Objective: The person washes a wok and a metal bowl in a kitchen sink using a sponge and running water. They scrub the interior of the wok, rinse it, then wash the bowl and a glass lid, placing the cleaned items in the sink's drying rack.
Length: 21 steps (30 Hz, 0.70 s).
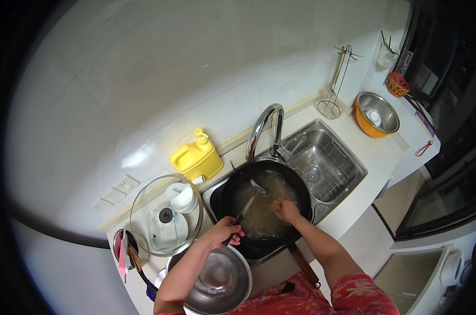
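A large black wok (305, 189) rests over the left sink basin, with murky water (261, 212) in it. Its wooden handle (301, 263) points toward my body. My left hand (225, 231) grips the black handle of a metal ladle-like utensil (246, 205), whose head dips into the water. Inside the wok, my right hand (288, 212) is curled around a tan, fibrous scrubber (277, 206), mostly covered by the fingers. A wide metal pan (240, 275) stands below my left forearm, to the left of the wok handle.
The chrome faucet (257, 132) arches behind the wok. At right is the second sink basin (340, 173) with a wire rack. A yellow pump jug (198, 157), a glass lid (198, 220) and glass containers (165, 232) stand left. A steel bowl (383, 104) sits in an orange basin (365, 124).
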{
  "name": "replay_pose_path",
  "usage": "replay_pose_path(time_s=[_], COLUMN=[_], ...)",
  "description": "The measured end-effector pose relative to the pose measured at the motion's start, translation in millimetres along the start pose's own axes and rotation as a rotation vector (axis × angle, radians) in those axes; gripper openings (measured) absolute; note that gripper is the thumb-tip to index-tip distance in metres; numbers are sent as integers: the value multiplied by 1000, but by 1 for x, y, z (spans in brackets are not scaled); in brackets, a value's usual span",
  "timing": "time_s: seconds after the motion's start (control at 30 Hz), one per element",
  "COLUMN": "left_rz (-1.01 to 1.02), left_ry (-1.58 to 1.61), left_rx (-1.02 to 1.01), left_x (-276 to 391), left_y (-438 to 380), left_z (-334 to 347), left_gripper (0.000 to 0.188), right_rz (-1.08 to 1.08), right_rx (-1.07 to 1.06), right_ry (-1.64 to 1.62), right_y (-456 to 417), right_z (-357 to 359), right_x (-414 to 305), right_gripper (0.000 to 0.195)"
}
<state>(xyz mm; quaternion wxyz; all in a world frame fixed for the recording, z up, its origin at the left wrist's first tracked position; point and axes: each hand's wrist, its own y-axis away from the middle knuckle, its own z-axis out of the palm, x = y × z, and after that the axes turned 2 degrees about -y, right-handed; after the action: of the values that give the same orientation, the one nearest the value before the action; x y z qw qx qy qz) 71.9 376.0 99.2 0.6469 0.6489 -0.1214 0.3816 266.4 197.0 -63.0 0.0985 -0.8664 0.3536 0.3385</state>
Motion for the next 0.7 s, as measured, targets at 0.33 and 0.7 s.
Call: replay_pose_path(time_s=[0.33,0.7], left_rz=[97,28], left_ry=[175,167], left_rx=[-122,-7], left_x=[0,-27], left_y=[0,55], left_z=[29,30], left_gripper=[11,13], right_rz=[-512,-393], right_rx=[146,365], right_ry=[-333,156], right_y=[6,-15], right_z=[-46,-22], right_x=[-134,-80], right_gripper=[10,11])
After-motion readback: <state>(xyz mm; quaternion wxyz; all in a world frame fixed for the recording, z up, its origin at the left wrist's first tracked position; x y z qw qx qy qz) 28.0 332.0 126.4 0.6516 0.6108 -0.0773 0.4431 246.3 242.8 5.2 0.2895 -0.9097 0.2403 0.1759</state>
